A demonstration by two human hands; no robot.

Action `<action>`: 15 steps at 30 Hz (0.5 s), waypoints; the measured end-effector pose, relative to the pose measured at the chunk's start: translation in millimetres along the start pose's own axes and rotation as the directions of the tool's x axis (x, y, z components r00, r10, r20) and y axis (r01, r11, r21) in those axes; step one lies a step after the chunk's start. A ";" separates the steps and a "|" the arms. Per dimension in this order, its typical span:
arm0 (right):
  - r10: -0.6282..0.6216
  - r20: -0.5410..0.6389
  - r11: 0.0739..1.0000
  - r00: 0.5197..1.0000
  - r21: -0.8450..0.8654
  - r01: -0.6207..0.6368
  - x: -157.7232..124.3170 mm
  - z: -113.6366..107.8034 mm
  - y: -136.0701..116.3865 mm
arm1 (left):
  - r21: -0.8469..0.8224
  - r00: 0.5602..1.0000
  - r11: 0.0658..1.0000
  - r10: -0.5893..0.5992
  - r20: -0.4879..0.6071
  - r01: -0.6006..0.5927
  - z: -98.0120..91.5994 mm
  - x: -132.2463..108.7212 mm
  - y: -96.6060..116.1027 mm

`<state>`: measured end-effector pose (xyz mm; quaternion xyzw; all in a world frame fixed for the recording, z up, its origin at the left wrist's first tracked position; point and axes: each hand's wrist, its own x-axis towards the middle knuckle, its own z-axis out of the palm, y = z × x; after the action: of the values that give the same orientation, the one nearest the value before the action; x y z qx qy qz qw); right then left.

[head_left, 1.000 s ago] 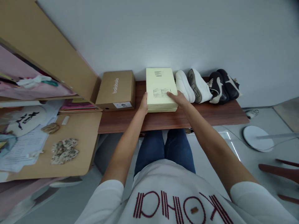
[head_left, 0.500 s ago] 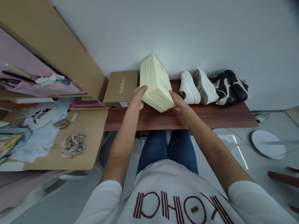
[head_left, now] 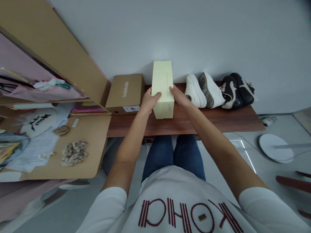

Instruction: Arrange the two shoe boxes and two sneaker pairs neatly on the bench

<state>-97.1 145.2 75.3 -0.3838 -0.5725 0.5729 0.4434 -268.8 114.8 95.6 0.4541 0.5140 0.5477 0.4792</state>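
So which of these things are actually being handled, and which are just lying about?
In hand: pale yellow box, turned on edge at the bench, gripped between left hand and right hand.
Lying about: brown box, white shoes, dark shoes, papers on the desk.

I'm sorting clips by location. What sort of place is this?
Most likely a room in a home: white sneakers and dark sneakers line a low wooden bench by the wall, beside a brown shoebox and the pale yellow box, with a paper-strewn desk nearby.
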 end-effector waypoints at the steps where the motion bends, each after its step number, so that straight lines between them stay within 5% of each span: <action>1: -0.022 0.001 1.000 1.000 -0.009 0.022 -1.1 0.7 -3.1 | -0.013 1.000 1.000 -0.008 0.011 0.008 1.4 0.1 -1.0; 9: -0.046 0.043 0.998 0.998 -0.040 0.048 -2.8 -9.0 3.4 | -0.314 0.986 0.937 -0.125 0.109 0.154 4.7 1.8 -22.2; 15: -0.033 0.008 0.996 0.999 -0.083 0.033 -1.8 -13.2 4.8 | -0.374 0.953 0.877 -0.265 0.145 0.301 -0.5 9.6 -49.8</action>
<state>-84.4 147.9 69.7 -0.3904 -0.6036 0.5425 0.4346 -267.6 124.9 45.9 0.2930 0.4329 0.5425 0.6577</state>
